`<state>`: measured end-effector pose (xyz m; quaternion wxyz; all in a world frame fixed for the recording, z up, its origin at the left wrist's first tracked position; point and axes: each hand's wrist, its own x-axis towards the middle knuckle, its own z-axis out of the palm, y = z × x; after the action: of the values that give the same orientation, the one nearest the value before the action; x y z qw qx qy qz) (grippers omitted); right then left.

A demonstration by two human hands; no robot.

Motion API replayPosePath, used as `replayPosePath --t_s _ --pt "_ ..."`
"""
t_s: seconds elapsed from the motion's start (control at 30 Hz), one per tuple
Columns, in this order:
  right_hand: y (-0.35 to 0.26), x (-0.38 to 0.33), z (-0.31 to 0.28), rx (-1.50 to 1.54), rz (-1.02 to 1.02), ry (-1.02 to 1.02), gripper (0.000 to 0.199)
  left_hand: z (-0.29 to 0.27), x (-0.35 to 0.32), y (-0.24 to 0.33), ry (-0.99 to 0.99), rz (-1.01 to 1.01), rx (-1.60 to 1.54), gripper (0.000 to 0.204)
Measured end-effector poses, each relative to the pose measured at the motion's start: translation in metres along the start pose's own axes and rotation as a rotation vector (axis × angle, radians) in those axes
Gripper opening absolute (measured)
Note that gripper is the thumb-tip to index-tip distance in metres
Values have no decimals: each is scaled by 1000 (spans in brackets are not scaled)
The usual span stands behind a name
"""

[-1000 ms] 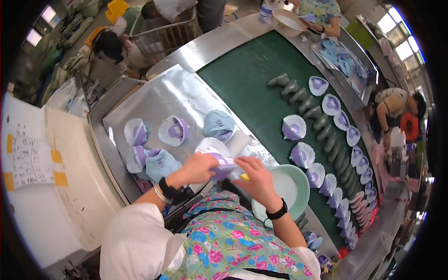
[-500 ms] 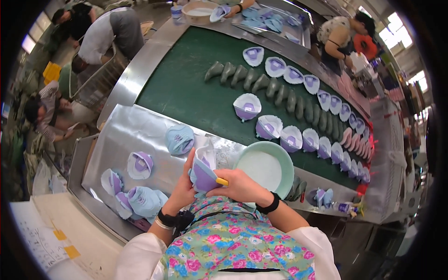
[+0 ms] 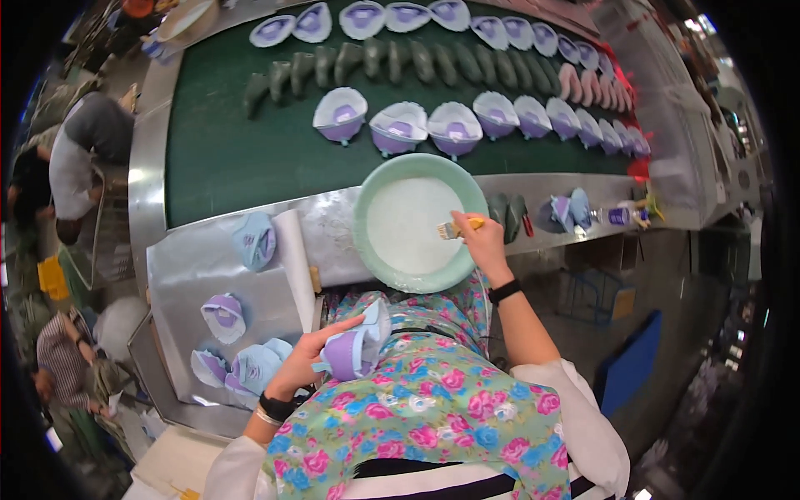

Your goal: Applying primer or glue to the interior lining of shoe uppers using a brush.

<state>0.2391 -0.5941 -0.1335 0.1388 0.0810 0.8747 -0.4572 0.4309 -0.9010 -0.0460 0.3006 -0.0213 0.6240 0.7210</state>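
Note:
My left hand [image 3: 302, 360] is closed on a purple and light blue shoe upper [image 3: 343, 354], held low in front of my flowered apron. The upper's opening is turned toward the right. In my right hand [image 3: 487, 243] is a small brush [image 3: 452, 229] with a yellow handle and pale bristles. Its bristles are over the white liquid [image 3: 408, 212] in a round mint-green basin [image 3: 364, 242]; I cannot tell whether they touch it. The basin stands in front of me at the belt's near edge.
A green conveyor belt [image 3: 208, 158] carries rows of purple uppers [image 3: 340, 117], dark green shoe lasts [image 3: 375, 62] and pink lasts [image 3: 583, 83]. More uppers [image 3: 223, 317] lie on the metal table [image 3: 179, 275] at left. A small bottle [image 3: 615, 217] lies at right. Other people work at far left.
My right hand has moved from the upper to over the basin with the brush. My left hand has lowered the upper toward my apron. The whole view has shifted.

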Motion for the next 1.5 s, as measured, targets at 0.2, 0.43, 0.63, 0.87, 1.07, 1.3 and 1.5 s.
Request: replayPosePath --t_s 0.2,0.43,0.63,0.87,1.07,1.3,1.5 --pt "71 11 52 -63 -151 -2 20 -37 -24 -58 -76 -258 87 68" --pt "58 5 48 20 -206 86 19 -18 39 -81 413 -69 -678 43" --pt "-52 -32 -7 414 -228 -78 19 -9 90 -73 263 -107 -727 56" --pt "-46 -30 -18 499 -283 -138 18 0 113 -51 187 -53 -704 52" --pt "-40 -45 -25 349 -9 -64 21 -12 119 -49 181 91 -674 56" --pt "-81 -63 -44 604 91 -193 28 -28 112 -34 357 185 -369 77" --pt "-81 -54 -38 459 -68 -198 23 -48 108 -46 12 442 -545 52"
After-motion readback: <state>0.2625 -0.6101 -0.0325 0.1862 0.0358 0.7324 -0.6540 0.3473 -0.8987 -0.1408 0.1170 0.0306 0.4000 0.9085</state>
